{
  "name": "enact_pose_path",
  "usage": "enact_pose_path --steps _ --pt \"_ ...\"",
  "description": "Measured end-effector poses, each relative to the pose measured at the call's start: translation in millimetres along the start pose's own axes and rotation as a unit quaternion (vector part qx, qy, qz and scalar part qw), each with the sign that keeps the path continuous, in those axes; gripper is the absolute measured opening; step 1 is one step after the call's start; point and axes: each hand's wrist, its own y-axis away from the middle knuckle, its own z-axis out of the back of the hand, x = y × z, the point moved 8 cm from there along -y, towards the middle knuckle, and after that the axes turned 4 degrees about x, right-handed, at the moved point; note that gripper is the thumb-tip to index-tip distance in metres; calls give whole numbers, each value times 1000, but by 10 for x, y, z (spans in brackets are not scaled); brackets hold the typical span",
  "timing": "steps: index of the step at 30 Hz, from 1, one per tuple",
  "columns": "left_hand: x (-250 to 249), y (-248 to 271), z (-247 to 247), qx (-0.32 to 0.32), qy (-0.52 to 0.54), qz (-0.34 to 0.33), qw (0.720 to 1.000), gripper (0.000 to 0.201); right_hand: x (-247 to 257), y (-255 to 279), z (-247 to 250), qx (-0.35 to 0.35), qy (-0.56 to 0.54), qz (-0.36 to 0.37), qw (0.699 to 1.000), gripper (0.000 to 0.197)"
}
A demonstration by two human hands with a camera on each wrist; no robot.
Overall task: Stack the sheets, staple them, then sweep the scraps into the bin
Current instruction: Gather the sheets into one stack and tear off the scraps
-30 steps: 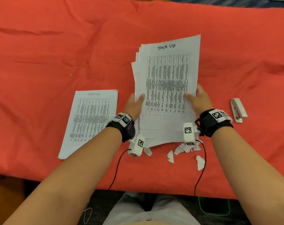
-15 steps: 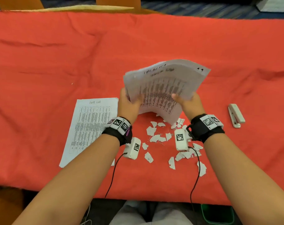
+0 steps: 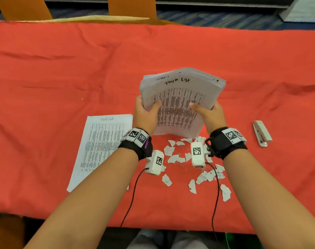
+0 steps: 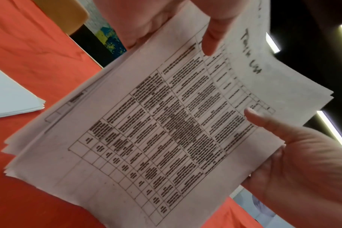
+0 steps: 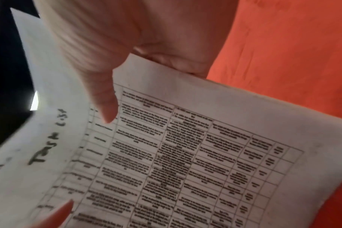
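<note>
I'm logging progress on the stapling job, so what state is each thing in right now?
Held stack of sheets: lifted off the cloth, bowed, edges uneven.
Left hand: grips the stack's left edge.
Right hand: grips the stack's right edge.
Second stack: flat on the red cloth, untouched.
Stapler: lying closed to the right, unused.
Paper scraps: scattered on the cloth, unswept.

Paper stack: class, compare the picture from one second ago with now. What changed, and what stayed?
Both hands, left hand and right hand, lifted the stack from flat to upright, uncovering scraps. Their grip stayed; second pile and stapler stayed put.
</note>
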Motion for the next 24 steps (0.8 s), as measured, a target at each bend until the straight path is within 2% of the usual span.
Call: enact_pose_path --steps 6,8,10,15,17,18,20,24 --pt "-92 -17 -3 -22 9 -21 999 23 106 -27 -13 -7 -10 18 1000 21" --pt "-164 -11 -30 -18 -1 -36 999 34 148 -29 -34 -14 -17 28 999 18" --pt "-237 -16 -17 -18 3 -52 998 38 190 -38 -46 -16 -31 41 999 21" --pt "-434 50 23 -21 9 -77 997 22 192 -40 -83 18 0 30 999 35" --pt "-531 60 46 -44 29 -83 995 20 168 -47 -131 31 7 23 999 43" --pt "-562 43 74 -64 46 -85 993 27 157 -47 -155 35 10 18 999 45" --pt "-595 -3 134 -106 75 -62 990 37 134 -48 -188 39 16 11 999 44" --pt "-553 -138 231 -144 59 -42 987 32 112 -50 -177 39 18 4 999 33"
